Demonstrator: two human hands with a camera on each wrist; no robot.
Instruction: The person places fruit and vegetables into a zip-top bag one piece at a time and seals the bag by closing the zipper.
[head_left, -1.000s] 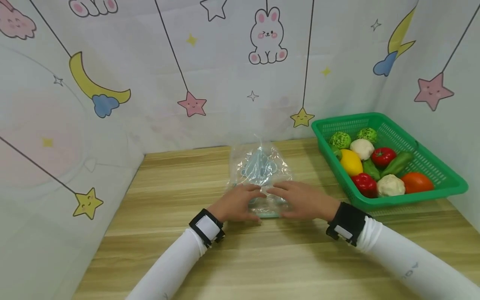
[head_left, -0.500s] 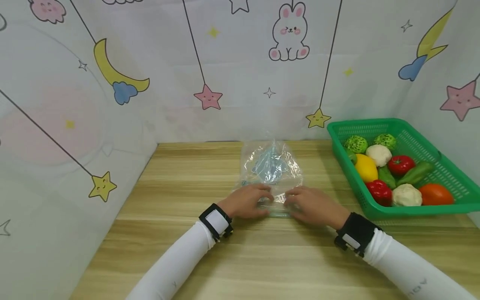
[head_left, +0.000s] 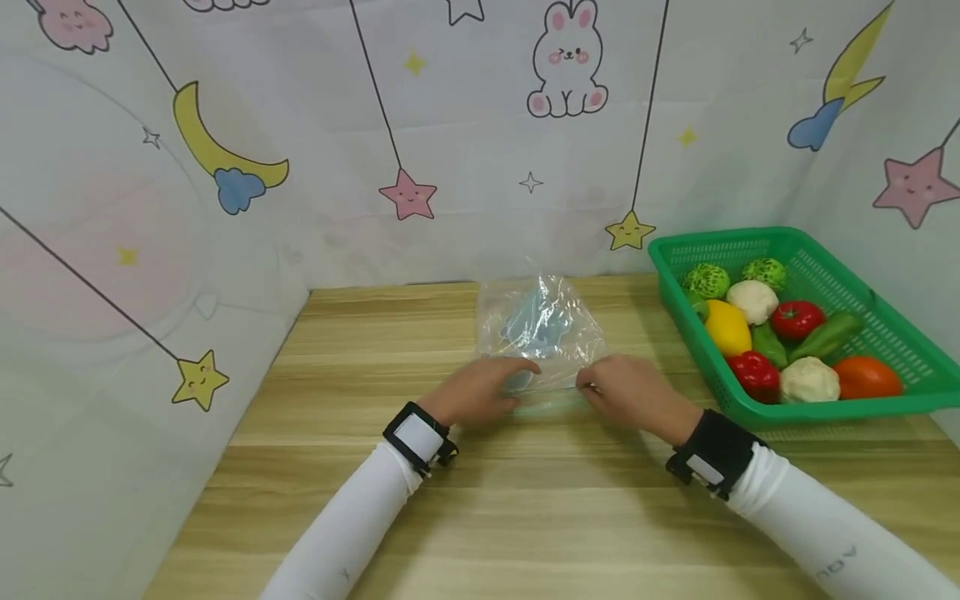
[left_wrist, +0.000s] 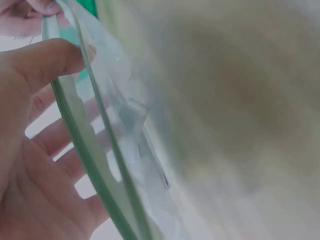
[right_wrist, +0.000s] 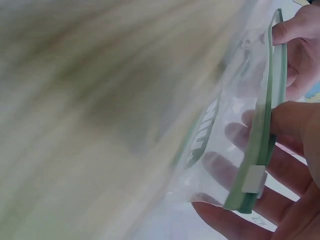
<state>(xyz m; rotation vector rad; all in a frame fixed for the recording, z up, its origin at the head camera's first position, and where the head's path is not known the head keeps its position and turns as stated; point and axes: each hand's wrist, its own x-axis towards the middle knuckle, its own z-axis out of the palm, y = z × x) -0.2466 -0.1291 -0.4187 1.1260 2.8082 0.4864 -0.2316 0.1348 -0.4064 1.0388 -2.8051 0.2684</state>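
Note:
A clear plastic zip bag (head_left: 536, 321) with a pale blue print lies near the back of the table, its mouth towards me. My left hand (head_left: 480, 393) holds the left part of the mouth, and the right hand (head_left: 636, 396) pinches the right end. In the left wrist view the two green zip strips (left_wrist: 82, 145) stand apart, with the thumb (left_wrist: 55, 59) over one and the other fingers behind the plastic. A white slider (right_wrist: 254, 179) sits at one end of the strip in the right wrist view, close to the right fingers.
To the right stands a green basket (head_left: 918, 392) with several vegetables and fruits, among them a tomato (head_left: 797, 320), a red pepper (head_left: 753, 375) and a cauliflower (head_left: 810, 381). A printed curtain (head_left: 465, 225) hangs behind the wooden table (head_left: 525, 517).
Both hands have closed on the near edge of the bag and drawn it slightly up and away from me. The head view has swung too, shifting the basket in the picture.

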